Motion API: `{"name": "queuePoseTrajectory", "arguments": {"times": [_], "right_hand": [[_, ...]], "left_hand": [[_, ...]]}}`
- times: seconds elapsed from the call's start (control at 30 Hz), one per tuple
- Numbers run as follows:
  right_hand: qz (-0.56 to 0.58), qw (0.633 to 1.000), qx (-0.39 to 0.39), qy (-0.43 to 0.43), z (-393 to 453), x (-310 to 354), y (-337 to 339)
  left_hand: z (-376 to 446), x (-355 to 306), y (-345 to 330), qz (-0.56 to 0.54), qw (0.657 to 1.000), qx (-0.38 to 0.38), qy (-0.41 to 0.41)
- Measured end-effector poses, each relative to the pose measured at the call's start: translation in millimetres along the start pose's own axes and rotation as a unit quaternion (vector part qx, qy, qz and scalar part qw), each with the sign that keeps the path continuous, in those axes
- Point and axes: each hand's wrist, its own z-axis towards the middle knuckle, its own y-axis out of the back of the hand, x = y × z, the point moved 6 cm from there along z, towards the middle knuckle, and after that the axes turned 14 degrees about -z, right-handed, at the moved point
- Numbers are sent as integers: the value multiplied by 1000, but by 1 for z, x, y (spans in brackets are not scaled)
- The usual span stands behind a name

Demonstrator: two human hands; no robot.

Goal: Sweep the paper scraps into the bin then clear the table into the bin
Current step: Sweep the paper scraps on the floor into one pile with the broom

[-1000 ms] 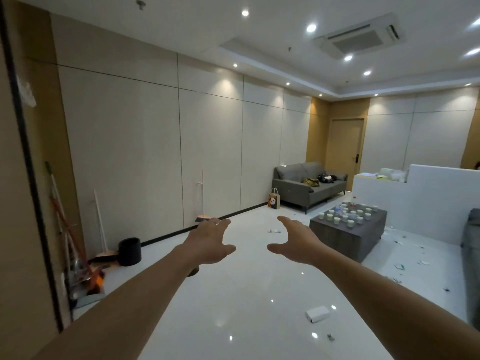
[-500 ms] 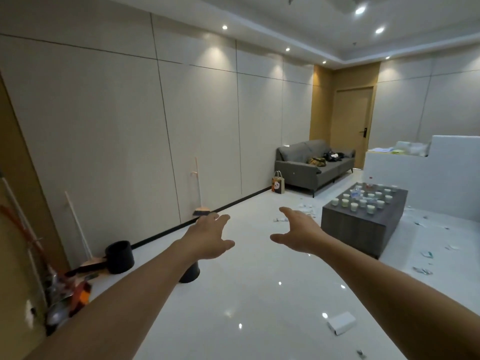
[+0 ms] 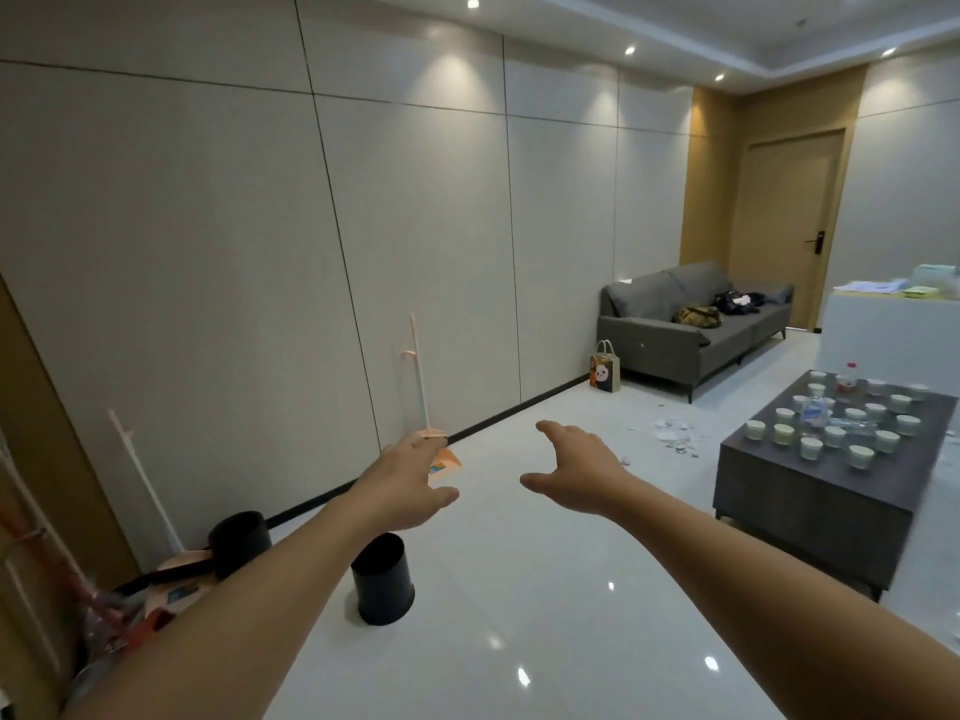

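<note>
Your left hand (image 3: 402, 485) and right hand (image 3: 576, 472) are both stretched out in front of you above the glossy white floor (image 3: 519, 589), fingers spread and relaxed, holding nothing. Two black bins stand on the floor to your left: one bin (image 3: 383, 579) just under your left forearm, the other bin (image 3: 240, 543) closer to the wall among the cleaning gear. Two pale long-handled tools lean on the wall: a broom (image 3: 422, 387) just past your left fingertips, with an orange dustpan (image 3: 445, 467) partly hidden behind that hand, and a second handle (image 3: 143, 480) beside the far bin. The paper scraps (image 3: 672, 433) lie in one loose cluster on the floor between the sofa (image 3: 691, 324) and the near left corner of the coffee table (image 3: 810, 491). On the table's top you have roughly twenty small paper cups (image 3: 831, 436) in rows, and at least two plastic bottles (image 3: 814, 410), one upright and one lying down. One gift bag (image 3: 605, 371) sits by the sofa's left end
</note>
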Motion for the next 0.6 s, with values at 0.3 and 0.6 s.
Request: {"name": "queuePoseTrajectory", "arguments": {"times": [0.3,0.6], "right_hand": [[-45,998,33,-4,229,-45,-80],[-41,997,44,-48,480,-85,-92]], "left_hand": [[229,74,-48,-8,999,44,-8],[488,138,-61,-2,998,66,0]]}}
